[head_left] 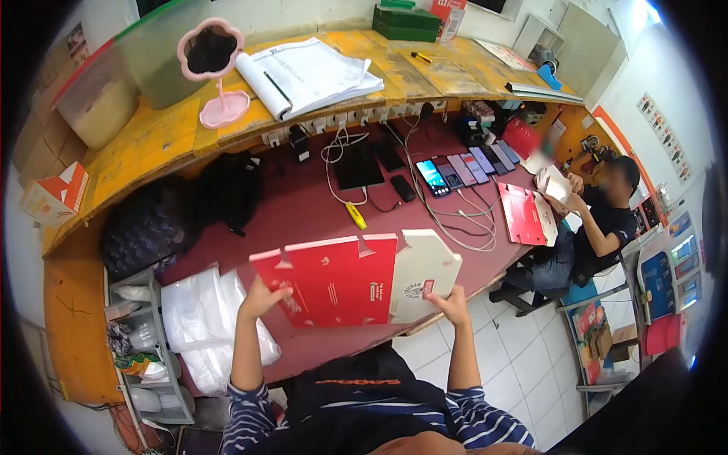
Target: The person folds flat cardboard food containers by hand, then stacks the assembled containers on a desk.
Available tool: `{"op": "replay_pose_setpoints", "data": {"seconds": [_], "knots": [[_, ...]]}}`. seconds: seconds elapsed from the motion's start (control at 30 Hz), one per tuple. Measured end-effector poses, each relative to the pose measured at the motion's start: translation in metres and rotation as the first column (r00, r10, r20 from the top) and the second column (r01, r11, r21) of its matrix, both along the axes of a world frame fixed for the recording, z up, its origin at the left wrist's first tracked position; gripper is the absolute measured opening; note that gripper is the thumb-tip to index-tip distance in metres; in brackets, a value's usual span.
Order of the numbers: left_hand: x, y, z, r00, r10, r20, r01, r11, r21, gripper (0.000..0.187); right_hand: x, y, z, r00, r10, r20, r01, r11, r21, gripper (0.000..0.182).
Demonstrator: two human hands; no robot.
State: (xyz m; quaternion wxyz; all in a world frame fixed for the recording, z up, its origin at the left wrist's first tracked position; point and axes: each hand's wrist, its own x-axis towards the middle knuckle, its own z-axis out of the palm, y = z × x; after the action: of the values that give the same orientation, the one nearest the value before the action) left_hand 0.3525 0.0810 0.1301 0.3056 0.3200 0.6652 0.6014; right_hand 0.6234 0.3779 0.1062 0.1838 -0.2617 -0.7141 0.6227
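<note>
Currently, by component:

Left hand (262, 297): fingers clamped on the lower left edge of the flat carton (356, 277); the carton extends from the fingers toward 2 o'clock.
Right hand (453, 303): fingers closed on the carton's lower right edge, at the white panel; the carton extends from these fingers toward 10 o'clock.
Flat carton: unfolded red-and-white cardboard, held between both hands above the near edge of the red worktop (303, 212), printed side facing the camera, red section at 9 o'clock, white section at 3 o'clock.
Plastic bag stack (201, 318): at 9 o'clock of the left hand, on the worktop.
Yellow marker (356, 216): at 12 o'clock of the carton, apart from it.
Phone row (466, 168): at 1 o'clock, cabled, lying side by side.
Co-worker (599, 220): seated at 3 o'clock, hands on a white carton (553, 183); a second red carton (525, 214) lies just beside.
Pink mirror (212, 68): on the yellow shelf (152, 136) at 11 o'clock.
</note>
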Motion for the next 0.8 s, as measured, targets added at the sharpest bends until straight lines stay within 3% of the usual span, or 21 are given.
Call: {"op": "replay_pose_setpoints", "data": {"seconds": [0.03, 0.07, 0.13, 0.2, 0.23, 0.3, 0.37, 0.47, 0.53, 0.57, 0.63, 0.67, 0.7, 0.77, 0.8], "knots": [[-0.005, 0.006, -0.021, 1.000, 0.000, 0.014, 0.000, 1.000, -0.001, 0.039, 0.007, -0.008, -0.007, 0.992, -0.016, 0.123, 0.009, 0.998, 0.057, 0.023], [-0.012, 0.013, -0.043, 0.997, 0.065, -0.045, -0.065, 0.998, 0.007, 0.040, 0.011, -0.017, -0.019, 0.991, -0.013, 0.133, 0.005, 0.998, 0.058, 0.023], [-0.020, 0.022, -0.074, 0.986, 0.138, -0.094, -0.138, 0.990, 0.010, 0.041, 0.018, -0.041, -0.049, 0.989, -0.114, 0.095, 0.070, 0.924, 0.377, 0.019], [-0.016, 0.036, -0.086, 0.972, 0.223, 0.074, -0.234, 0.894, 0.383, 0.039, 0.030, -0.064, -0.072, 0.994, -0.068, 0.089, 0.028, 0.919, 0.393, 0.017], [-0.012, 0.037, -0.088, 0.971, 0.227, 0.080, -0.241, 0.896, 0.373, 0.039, 0.037, -0.077, -0.083, 0.997, -0.031, 0.073, -0.001, 0.913, 0.409, 0.015], [-0.006, 0.043, -0.086, 0.942, 0.310, 0.128, -0.333, 0.824, 0.458, 0.037, 0.041, -0.095, -0.100, 0.999, -0.046, -0.003, 0.045, 0.978, 0.205, 0.012], [0.000, 0.047, -0.094, 0.923, 0.381, 0.059, -0.367, 0.821, 0.438, 0.040, 0.043, -0.099, -0.098, 0.999, 0.035, 0.022, -0.039, 0.975, 0.218, 0.012], [0.017, 0.050, -0.088, 0.863, 0.498, 0.082, -0.463, 0.718, 0.519, 0.048, 0.049, -0.102, -0.067, 0.982, 0.141, 0.124, -0.166, 0.961, 0.221, 0.020], [0.028, 0.054, -0.073, 0.873, 0.478, 0.094, -0.471, 0.780, 0.411, 0.053, 0.054, -0.103, -0.040, 0.911, 0.247, 0.331, -0.346, 0.894, 0.285, 0.029], [0.034, 0.055, -0.063, 0.895, 0.428, 0.123, -0.442, 0.820, 0.363, 0.055, 0.057, -0.100, -0.031, 0.906, 0.259, 0.336, -0.358, 0.891, 0.279, 0.029], [0.039, 0.059, -0.067, 0.918, 0.393, 0.056, -0.389, 0.861, 0.329, 0.064, 0.063, -0.094, -0.014, 0.649, 0.417, 0.636, -0.592, 0.802, 0.078, 0.039], [0.041, 0.063, -0.079, 0.919, 0.392, -0.040, -0.357, 0.871, 0.337, 0.069, 0.056, -0.092, -0.002, 0.552, 0.491, 0.674, -0.670, 0.743, 0.008, 0.043], [0.045, 0.067, -0.082, 0.913, 0.385, -0.135, -0.322, 0.883, 0.342, 0.074, 0.052, -0.079, -0.004, 0.547, 0.490, 0.679, -0.667, 0.745, 0.000, 0.043], [0.048, 0.071, -0.083, 0.913, 0.386, -0.131, -0.326, 0.885, 0.333, 0.080, 0.048, -0.047, -0.014, 0.353, 0.771, 0.529, -0.872, 0.477, -0.113, 0.044], [0.048, 0.072, -0.081, 0.923, 0.362, -0.130, -0.306, 0.896, 0.323, 0.080, 0.026, -0.042, -0.002, 0.439, 0.721, 0.536, -0.866, 0.498, 0.039, 0.039]]}}
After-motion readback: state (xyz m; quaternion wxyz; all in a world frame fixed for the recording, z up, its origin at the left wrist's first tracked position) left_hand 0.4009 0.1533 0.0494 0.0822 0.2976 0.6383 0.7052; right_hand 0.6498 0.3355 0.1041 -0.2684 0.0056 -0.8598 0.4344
